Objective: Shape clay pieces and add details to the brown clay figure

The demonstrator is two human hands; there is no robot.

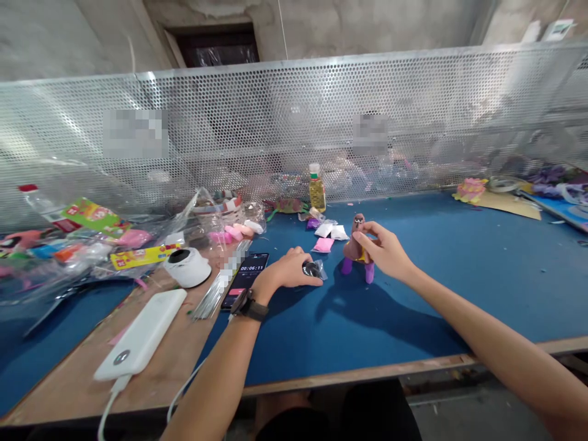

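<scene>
The right hand (386,250) pinches the head of a small clay figure (356,248) standing upright on the blue counter (436,294), fingers closed lightly on it. Just left of that grip, the left hand (289,269) is curled shut over a small plastic bag of dark clay (314,269). This looks like shaping and adding detail; the next move calls for a gentle, steadying touch.

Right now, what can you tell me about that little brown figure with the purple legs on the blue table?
The clay figure stands upright on the blue table, just right of the middle. It looks hand-modelled from soft clay: a brownish-pink body and head, what seem to be dark eyes, a hint of yellow at the waist and two stubby purple legs. The right hand touches its upper body with the fingertips. It casts a shadow toward the near edge.
</scene>
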